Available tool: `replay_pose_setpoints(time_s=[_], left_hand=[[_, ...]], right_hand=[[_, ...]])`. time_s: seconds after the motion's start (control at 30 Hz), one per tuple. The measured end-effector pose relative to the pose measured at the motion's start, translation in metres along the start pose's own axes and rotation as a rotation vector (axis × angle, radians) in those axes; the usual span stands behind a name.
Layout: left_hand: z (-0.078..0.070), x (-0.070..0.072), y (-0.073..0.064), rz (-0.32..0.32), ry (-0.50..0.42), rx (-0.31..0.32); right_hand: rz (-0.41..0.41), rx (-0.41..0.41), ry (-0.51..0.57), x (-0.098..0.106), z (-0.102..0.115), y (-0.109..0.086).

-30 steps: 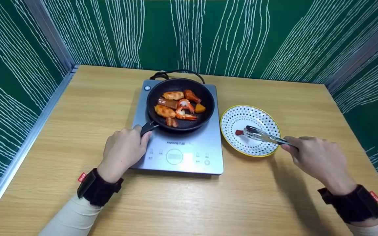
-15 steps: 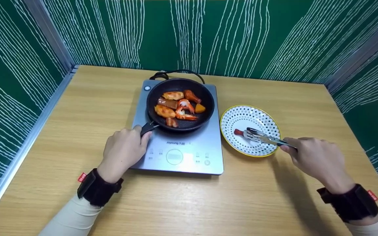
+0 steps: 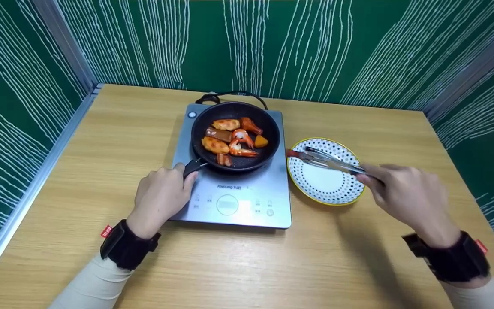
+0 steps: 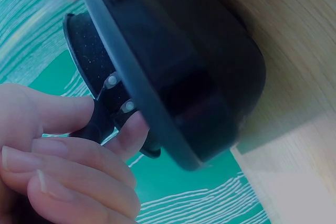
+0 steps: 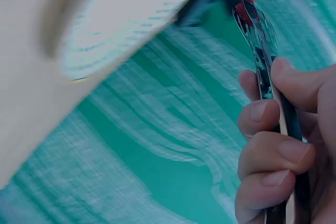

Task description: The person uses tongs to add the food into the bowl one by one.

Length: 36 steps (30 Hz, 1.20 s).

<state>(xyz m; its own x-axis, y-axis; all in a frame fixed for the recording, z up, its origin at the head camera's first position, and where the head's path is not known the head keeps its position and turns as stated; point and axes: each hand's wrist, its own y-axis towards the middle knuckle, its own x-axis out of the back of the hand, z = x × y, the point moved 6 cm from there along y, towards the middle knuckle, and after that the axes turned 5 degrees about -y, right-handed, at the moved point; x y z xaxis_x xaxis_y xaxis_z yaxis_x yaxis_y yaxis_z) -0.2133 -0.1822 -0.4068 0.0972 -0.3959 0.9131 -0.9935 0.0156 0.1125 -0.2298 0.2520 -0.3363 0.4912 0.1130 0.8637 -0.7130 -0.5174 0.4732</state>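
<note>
My left hand grips the black handle of a frying pan. In the pan lie two shrimps, a drumstick, two chicken wings, brown meat strips and an orange-yellow wedge. Metal tongs are held in my right hand, over a dotted plate with a yellow rim. Between the tong tips is a reddish-brown piece of food, its end poking out past them over the plate's left rim; in the right wrist view the piece shows red.
The pan stands on a silver induction cooker with a touch panel. A black cord loops behind it. Green walls with white lines border the wooden table at the back and sides.
My right hand has moved the tongs left and up from the plate's middle, carrying the reddish-brown piece to the plate's left edge. The left hand and pan have stayed put.
</note>
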Motion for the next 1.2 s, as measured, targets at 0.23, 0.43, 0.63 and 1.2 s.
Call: replay_pose_setpoints(time_s=[0.23,0.43,0.63,1.2], left_hand=[[0.000,0.000,0.001,0.014,-0.005,0.011],[0.000,0.000,0.001,0.009,-0.011,0.001],[0.000,0.001,0.000,0.003,-0.012,-0.011],[0.000,0.001,0.000,0.004,0.001,0.000]], right_hand=[[-0.059,0.127,0.017,0.009,0.047,0.054],[0.014,0.203,-0.027,-0.006,0.069,0.094],[0.088,0.255,-0.061,-0.018,0.080,0.110],[0.048,0.181,0.047,0.007,0.052,0.099]])
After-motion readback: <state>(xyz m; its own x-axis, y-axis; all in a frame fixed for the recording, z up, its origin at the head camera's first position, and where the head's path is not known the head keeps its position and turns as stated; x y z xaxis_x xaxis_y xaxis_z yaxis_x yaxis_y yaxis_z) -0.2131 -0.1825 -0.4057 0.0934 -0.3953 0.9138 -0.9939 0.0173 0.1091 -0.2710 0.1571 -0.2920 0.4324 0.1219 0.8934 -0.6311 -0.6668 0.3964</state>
